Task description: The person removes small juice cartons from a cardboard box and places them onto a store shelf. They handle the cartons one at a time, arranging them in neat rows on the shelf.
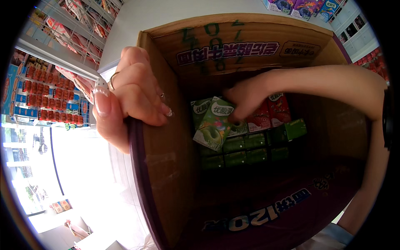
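Observation:
My left hand grips the upper rim of a deep cardboard box, its thumb outside and fingertips folded inward. Inside, my right hand is blurred by motion. Its fingers are at the upper right edge of a green drink carton, which lies tilted over other cartons. Whether they hold it cannot be made out. Beneath and beside it are red drink cartons and several green cartons packed in rows. One green carton sticks out at the right end. Shadow hides the near part of the box.
A white surface lies beyond the box, with purple and blue drink cartons at its far right. To the left, a wire rack and hanging red snack packs stand close. Bright glazing is at lower left.

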Available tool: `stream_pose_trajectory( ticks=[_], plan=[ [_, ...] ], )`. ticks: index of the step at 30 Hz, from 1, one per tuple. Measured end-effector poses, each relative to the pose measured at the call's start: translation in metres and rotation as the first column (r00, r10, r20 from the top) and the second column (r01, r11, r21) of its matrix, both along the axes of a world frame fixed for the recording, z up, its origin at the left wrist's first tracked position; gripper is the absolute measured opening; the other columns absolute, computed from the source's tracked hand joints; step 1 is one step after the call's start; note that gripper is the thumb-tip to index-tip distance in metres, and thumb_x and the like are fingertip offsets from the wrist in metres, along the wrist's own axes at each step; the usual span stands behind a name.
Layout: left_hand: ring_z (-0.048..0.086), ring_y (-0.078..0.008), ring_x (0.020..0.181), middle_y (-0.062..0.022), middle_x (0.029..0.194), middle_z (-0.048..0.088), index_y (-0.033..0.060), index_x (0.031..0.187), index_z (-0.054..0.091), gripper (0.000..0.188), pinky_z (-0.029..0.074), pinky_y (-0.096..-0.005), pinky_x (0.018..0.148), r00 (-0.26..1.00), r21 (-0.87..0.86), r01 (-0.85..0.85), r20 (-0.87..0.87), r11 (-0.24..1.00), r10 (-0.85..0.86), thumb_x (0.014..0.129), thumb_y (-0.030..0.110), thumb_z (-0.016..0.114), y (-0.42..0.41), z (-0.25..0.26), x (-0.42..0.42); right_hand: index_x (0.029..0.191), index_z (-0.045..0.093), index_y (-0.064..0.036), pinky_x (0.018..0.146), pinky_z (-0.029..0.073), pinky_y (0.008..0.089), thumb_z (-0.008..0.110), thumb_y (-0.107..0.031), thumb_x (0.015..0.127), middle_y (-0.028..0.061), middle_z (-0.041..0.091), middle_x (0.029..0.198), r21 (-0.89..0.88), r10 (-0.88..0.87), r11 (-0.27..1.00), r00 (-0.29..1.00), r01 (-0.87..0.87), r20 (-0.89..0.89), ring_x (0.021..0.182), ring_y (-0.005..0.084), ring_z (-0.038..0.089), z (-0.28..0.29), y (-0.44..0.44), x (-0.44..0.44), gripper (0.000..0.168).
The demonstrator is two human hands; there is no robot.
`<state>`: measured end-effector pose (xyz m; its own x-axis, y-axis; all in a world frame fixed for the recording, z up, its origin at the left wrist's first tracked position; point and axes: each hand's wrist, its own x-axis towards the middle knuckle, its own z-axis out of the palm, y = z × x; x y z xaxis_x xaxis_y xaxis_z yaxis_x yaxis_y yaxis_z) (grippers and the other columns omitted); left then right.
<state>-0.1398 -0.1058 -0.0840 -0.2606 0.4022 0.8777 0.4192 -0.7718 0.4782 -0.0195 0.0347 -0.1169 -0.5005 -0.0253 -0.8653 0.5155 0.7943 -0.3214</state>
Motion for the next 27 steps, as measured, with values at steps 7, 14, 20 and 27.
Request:
stream_pose_trajectory(
  ticks=[7, 14, 20, 27],
  plan=[
    [0.033, -0.0146, 0.052, -0.0003, 0.042, 0.033, 0.0124, 0.044, 0.035, 0.064, 0.027, -0.0254, 0.047, 1.0, 0.005, -0.004, 0.013, 1.0, 0.004, 0.104, 0.032, 0.023, 0.001, 0.0, 0.0, 0.107, 0.064, 0.008, 0.081, 0.051, 0.0398, 0.056, -0.075, 0.079, 0.0191, 0.068, 0.095, -0.004, -0.082, 0.997, 0.995, 0.082, 0.064, 0.092, 0.0301, 0.065, -0.015, 0.01, 0.003, 0.088],
    [0.033, -0.0145, 0.052, -0.0001, 0.042, 0.033, 0.0127, 0.044, 0.035, 0.064, 0.026, -0.0256, 0.046, 1.0, -0.003, -0.008, 0.011, 1.0, 0.008, 0.104, 0.032, 0.023, 0.0, 0.001, 0.001, 0.104, 0.067, 0.007, 0.082, 0.052, 0.0364, 0.067, -0.07, 0.075, 0.0175, 0.067, 0.099, -0.199, -0.267, 0.95, 0.957, 0.242, -0.113, 0.092, 0.0244, 0.065, -0.026, 0.008, 0.009, 0.082],
    [0.033, -0.0145, 0.052, 0.0004, 0.043, 0.033, 0.0126, 0.045, 0.035, 0.064, 0.026, -0.0264, 0.047, 1.0, 0.008, -0.005, 0.015, 1.0, 0.005, 0.104, 0.032, 0.023, 0.002, 0.0, 0.001, 0.089, 0.064, 0.005, 0.068, 0.052, 0.0358, 0.075, -0.064, 0.069, 0.0143, 0.066, 0.08, -0.155, 0.02, 0.987, 0.995, -0.035, -0.097, 0.076, 0.0227, 0.066, -0.008, 0.007, -0.005, 0.073],
    [0.033, -0.0144, 0.052, 0.0, 0.042, 0.034, 0.0125, 0.045, 0.035, 0.063, 0.026, -0.0262, 0.047, 1.0, 0.023, 0.002, 0.009, 1.0, -0.002, 0.104, 0.031, 0.022, 0.002, 0.0, 0.001, 0.081, 0.058, 0.005, 0.061, 0.05, 0.0402, 0.082, -0.03, 0.062, 0.0185, 0.063, 0.071, -0.116, 0.067, 0.981, 0.825, -0.159, -0.562, 0.067, 0.0332, 0.062, 0.017, -0.031, 0.002, 0.046]
  ],
)
